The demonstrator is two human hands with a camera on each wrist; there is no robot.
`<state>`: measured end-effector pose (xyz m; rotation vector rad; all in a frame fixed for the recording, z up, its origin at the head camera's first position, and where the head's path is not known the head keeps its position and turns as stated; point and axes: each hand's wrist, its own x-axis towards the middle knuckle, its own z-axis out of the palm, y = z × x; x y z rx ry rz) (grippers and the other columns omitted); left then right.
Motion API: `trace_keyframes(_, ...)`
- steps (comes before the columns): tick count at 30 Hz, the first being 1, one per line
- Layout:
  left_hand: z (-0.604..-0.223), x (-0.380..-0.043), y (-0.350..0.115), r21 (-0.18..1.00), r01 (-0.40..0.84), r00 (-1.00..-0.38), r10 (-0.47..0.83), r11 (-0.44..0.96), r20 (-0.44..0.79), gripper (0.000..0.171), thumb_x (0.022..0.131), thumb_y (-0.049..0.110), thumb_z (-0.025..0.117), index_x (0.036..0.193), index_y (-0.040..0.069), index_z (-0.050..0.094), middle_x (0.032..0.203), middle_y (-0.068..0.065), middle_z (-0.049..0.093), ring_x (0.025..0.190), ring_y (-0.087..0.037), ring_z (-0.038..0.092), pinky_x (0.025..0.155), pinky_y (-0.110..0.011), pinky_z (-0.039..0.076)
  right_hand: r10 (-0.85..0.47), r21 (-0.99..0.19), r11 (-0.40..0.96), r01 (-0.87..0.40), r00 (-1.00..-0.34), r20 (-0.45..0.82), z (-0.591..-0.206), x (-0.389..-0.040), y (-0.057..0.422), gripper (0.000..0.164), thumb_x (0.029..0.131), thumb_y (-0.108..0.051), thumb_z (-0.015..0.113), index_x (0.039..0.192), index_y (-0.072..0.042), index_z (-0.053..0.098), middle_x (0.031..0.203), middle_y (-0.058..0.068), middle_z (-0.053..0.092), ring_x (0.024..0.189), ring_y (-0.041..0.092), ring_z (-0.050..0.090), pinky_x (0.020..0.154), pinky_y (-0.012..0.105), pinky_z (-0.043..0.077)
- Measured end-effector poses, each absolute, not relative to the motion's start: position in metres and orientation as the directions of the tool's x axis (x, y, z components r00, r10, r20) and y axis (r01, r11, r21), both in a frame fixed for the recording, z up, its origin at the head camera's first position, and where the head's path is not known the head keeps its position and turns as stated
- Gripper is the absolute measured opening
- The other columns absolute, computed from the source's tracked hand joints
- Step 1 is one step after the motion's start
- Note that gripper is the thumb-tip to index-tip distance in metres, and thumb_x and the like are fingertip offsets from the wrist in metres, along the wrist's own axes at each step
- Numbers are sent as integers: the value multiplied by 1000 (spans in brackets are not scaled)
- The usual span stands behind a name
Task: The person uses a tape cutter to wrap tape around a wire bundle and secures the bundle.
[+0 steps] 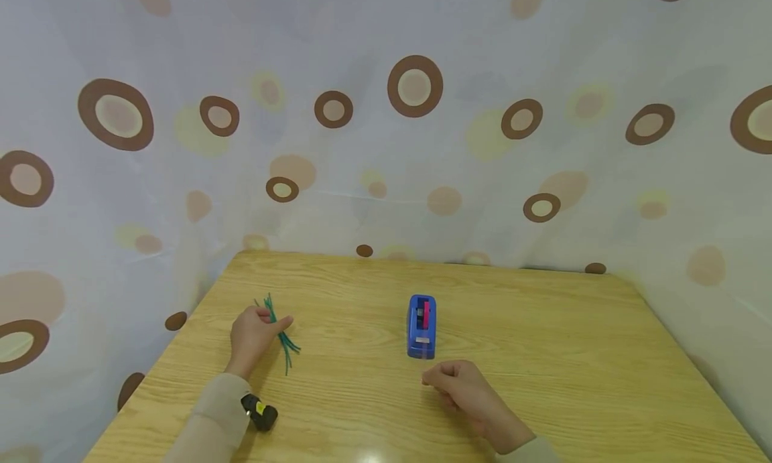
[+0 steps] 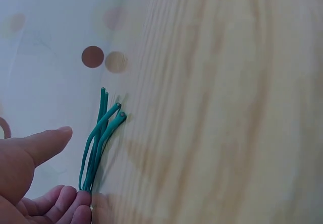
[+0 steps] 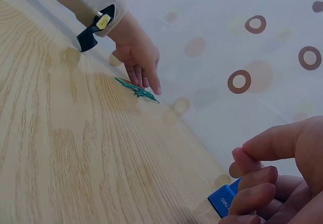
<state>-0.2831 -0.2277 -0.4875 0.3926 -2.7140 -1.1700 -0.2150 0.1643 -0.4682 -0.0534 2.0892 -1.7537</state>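
Note:
A small bundle of green wires (image 1: 281, 333) lies on the table at the left, its strands crossing and splaying at the ends. My left hand (image 1: 253, 334) is beside it, fingertips right at the wires (image 2: 96, 153) and thumb stretched out apart from the fingers. Toward the middle stands a blue tape dispenser (image 1: 421, 325) with a pink core; its lower part is partly hidden behind my fingers in the right wrist view. From its front a thin, clear strip of tape (image 1: 425, 351) runs toward me. My right hand (image 1: 467, 396) pinches the end of that strip between thumb and index finger.
The light wooden table (image 1: 350, 409) meets a hanging cloth with brown circles (image 1: 416, 181) at the back and sides. On the left wrist sits a black strap device with a yellow label (image 1: 261, 413).

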Motion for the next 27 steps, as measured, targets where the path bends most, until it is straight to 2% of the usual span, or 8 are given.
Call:
trace_keyframes(6,-492,-283,-228,730,-208,-947,-320,651,15,57,86,35,77,117,-9,57,109,-25,62,97,-37,59,81,-48,48,-282,-944,213,250,-910,-305,-469,-216,165,28,95,-21,64,100,6,70,60,-4,43,55,10,38,51,22,34)
trace_keyframes(19,-497,-285,-228,708,-209,-941,-335,675,41,53,84,39,78,107,-7,62,104,-23,65,92,-37,60,81,-49,47,-273,-948,208,242,-916,-294,-469,-218,166,27,96,-20,63,100,6,70,60,-4,42,56,11,37,52,23,33)
trace_keyframes(27,-497,-284,-228,688,-217,-941,-337,693,42,50,84,32,78,108,-9,63,104,-25,65,93,-39,61,81,-50,48,-300,-955,188,229,-913,-278,-470,-218,168,28,95,-20,64,98,7,69,59,-5,42,55,9,36,51,22,32)
